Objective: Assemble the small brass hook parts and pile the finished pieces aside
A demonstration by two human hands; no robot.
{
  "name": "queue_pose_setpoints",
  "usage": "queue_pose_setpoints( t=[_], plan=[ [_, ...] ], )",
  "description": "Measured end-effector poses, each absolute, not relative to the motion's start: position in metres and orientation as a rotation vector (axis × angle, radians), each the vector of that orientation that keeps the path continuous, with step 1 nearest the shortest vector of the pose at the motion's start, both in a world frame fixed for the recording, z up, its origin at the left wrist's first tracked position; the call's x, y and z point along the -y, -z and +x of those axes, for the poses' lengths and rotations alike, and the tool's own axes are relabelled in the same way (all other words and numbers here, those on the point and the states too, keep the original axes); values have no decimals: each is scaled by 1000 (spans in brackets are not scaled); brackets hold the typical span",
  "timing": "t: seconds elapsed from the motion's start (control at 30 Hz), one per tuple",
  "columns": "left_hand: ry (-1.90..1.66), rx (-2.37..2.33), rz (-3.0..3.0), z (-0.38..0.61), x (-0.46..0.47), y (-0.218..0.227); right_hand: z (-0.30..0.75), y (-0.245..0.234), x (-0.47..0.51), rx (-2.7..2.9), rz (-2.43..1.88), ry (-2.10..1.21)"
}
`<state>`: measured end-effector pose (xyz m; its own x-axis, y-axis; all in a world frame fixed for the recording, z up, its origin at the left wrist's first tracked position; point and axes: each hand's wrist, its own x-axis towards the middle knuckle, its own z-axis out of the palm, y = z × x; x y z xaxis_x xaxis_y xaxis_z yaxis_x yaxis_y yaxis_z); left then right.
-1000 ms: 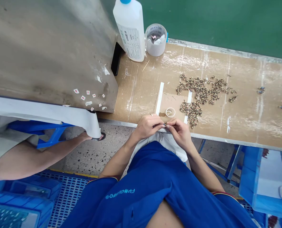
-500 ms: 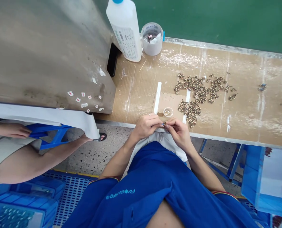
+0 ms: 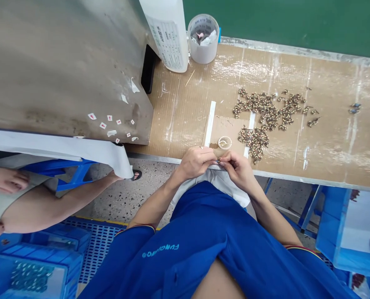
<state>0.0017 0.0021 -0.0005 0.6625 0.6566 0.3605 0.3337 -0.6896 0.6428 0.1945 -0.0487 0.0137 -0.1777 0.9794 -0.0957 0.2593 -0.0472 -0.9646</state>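
My left hand (image 3: 197, 161) and my right hand (image 3: 237, 166) meet at the front edge of the workbench, fingers pinched. Between their fingertips is a small metal part (image 3: 218, 160), dark with a bluish tint; its exact kind is too small to make out. Just beyond the fingers stands a small round clear cup (image 3: 225, 143) with a thin pale loop in it. To the right of the cup lies a heap of small brass-coloured metal parts (image 3: 256, 141), with a larger spread of the same parts (image 3: 266, 110) behind it.
A white plastic bottle (image 3: 169, 41) and a round tub with scraps (image 3: 203, 41) stand at the back. A thin wooden stick (image 3: 190, 78) lies in front. A metal cabinet (image 3: 63, 74) borders the left. Another person's hand (image 3: 7, 178) shows at far left. Blue bins (image 3: 331, 232) stand lower right.
The view has shifted slightly, so the bench things sit a little higher and further right. Both hands remain pinched together at the small part. The other person's hand at left has moved a little.
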Motion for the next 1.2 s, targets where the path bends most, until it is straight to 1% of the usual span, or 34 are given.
queue_pose_setpoints(
  t=[0.17, 0.37, 0.5, 0.73, 0.93, 1.2],
  plan=[
    [-777, -762, 2268, 0, -3, 2, 187, -7, 56, 1393, -1417, -1224],
    [-763, -769, 2188, 0, -5, -3, 190, -10, 53, 1239, -1395, -1367],
    [-785, -789, 2144, 1, -4, -6, 192, -12, 53, 1156, -1374, -1387],
    [-738, -815, 2294, 1, -3, -3, 194, -15, 51, 1163, -1369, -1441],
    [-802, -815, 2500, 2, 0, 1, 198, -16, 46, 1241, -1364, -1535],
    [-870, -804, 2645, 3, 0, -1, 194, -15, 49, 1290, -1428, -1455]
  ],
)
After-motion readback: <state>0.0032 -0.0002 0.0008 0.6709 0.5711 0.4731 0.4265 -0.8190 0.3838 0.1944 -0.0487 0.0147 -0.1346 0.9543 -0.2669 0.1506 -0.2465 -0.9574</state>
